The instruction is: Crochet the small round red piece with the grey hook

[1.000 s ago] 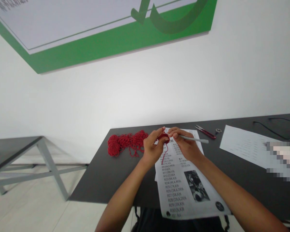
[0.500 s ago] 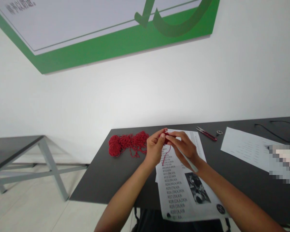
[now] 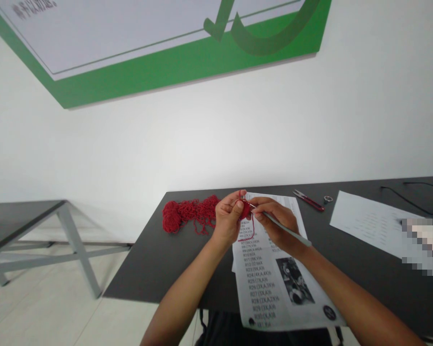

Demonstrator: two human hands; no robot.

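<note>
My left hand (image 3: 228, 216) pinches a small red crochet piece (image 3: 244, 209) between thumb and fingers, with a strand of yarn running over the raised index finger. In my right hand (image 3: 277, 220) is a crochet hook (image 3: 288, 230) with a grey handle, held like a pen. Its metal tip meets the upper edge of the red piece. A loose yarn tail hangs below the piece over the printed pattern sheet (image 3: 263, 288). To the left of my hands lies a ball of red yarn (image 3: 171, 217) with a tangled heap of the same yarn (image 3: 202, 211).
Red-handled thread snips (image 3: 310, 199) and a small metal ring (image 3: 328, 198) lie at the back of the dark table (image 3: 159, 274). Another paper sheet (image 3: 364, 221) and eyeglasses (image 3: 407, 199) are on the right. A second table (image 3: 25, 216) stands at the left.
The hook has swung lower and to the right, and its metal shaft now shows. My left hand has turned a little, exposing more of the red piece.
</note>
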